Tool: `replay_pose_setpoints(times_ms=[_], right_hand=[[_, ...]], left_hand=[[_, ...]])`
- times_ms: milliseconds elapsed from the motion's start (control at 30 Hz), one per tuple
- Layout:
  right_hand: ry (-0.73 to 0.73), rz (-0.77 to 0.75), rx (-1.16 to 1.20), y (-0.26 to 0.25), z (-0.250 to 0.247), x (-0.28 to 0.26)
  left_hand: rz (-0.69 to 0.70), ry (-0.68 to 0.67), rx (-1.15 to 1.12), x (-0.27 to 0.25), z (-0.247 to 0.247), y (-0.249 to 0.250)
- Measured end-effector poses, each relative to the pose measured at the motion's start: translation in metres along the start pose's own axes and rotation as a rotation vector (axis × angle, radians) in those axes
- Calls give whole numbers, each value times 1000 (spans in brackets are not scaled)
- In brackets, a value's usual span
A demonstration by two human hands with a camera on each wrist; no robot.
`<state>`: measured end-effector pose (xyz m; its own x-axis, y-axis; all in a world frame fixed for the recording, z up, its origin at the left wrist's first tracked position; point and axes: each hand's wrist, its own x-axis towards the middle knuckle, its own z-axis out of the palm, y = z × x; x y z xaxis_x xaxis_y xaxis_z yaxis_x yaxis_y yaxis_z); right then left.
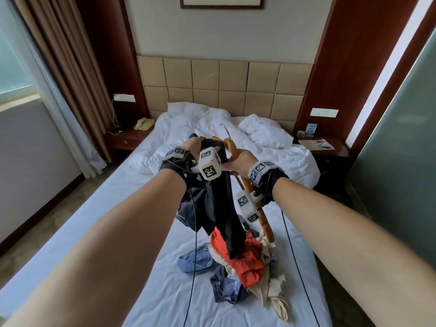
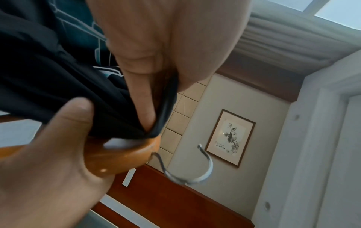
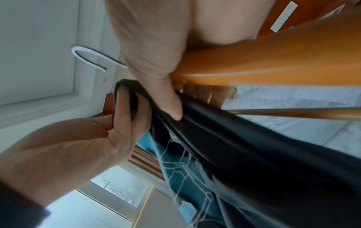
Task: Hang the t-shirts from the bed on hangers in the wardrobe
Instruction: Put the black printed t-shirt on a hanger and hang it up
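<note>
A black t-shirt [image 1: 219, 204] with a teal print hangs above the bed [image 1: 200, 303]. My left hand [image 1: 197, 142] grips its collar, with fingers [image 2: 144, 98] hooked inside the neck opening [image 3: 125, 92]. Next to it, my right hand [image 1: 236, 161] holds a wooden hanger [image 1: 265, 223] near its neck [image 2: 121, 158]. The right thumb [image 3: 170, 101] presses the shirt [image 3: 254, 154] against the wood [image 3: 273, 61]. The metal hook [image 1: 225, 129] points up and away from me. The hanger's long arm slopes down to the right, outside the shirt. The wardrobe is not in view.
A pile of clothes [image 1: 245, 260], orange, blue and cream, lies on the sheet below the hands. White pillows [image 1: 264, 133] sit at the headboard. Nightstands flank the bed, the left one carrying a phone [image 1: 144, 125]. Curtains [image 1: 59, 67] hang left and a glass panel [image 1: 401, 149] stands right.
</note>
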<state>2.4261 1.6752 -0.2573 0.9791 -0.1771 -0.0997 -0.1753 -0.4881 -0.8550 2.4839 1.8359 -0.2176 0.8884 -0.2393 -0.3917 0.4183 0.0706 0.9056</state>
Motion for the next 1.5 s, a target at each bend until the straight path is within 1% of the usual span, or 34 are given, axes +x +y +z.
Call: replay_pose_setpoints(times_ms=[33,67,133,167,200,233,367,433,467,500,533,600,700,800,867,933,1000,1100,1167,1267,1367,1433,1500], right_hand=[[44,-8,-53,-5,6,1],[88,-12,-95,-10,11,2],[154,-14,-98,-21,19,3],[177,-16,-75,-26,21,5],[207,-21,-59,-32,23,5],[236,-20,-48,-37,25,6],[311,-34,-6,-56,35,11],[340,-30,5,-62,42,13],[356,-30,6,-65,44,13],[367,-28,11,-66,46,14],[368,-24,14,-68,47,13],[349,-10,8,-68,50,13],[286,5,-23,-65,55,11],[226,8,-32,-62,61,6],[221,0,-49,-58,62,4],[195,4,-59,-55,62,3],[104,30,-41,-54,63,0],[-38,96,97,-52,71,0],[-76,90,196,-60,77,-4],[-19,49,202,-72,82,-5],[97,-23,98,-84,84,-2],[181,-46,37,-92,84,0],[226,-56,29,-101,83,2]], left_hand=[[36,-26,34,-7,-1,4],[55,-66,-8,-13,-3,7],[172,-49,14,-16,-12,6],[187,-87,9,-16,-18,5],[160,-137,-14,-16,-26,4],[154,-148,75,-17,-34,2],[78,-160,764,-13,-63,-11],[55,-174,964,-16,-69,-21],[60,-176,1004,-14,-72,-25],[64,-168,993,-12,-74,-29],[77,-154,925,-9,-76,-32],[98,-104,707,-4,-80,-34],[110,-35,450,-1,-82,-29],[97,28,211,2,-83,-21],[71,82,109,2,-85,-15],[56,106,97,-2,-87,-8],[94,108,105,-4,-90,-5],[104,62,72,-8,-93,0],[108,72,93,-4,-96,6],[92,90,85,-2,-104,15],[91,135,158,-4,-112,20],[81,131,279,-12,-114,22],[99,71,417,-17,-113,23]])
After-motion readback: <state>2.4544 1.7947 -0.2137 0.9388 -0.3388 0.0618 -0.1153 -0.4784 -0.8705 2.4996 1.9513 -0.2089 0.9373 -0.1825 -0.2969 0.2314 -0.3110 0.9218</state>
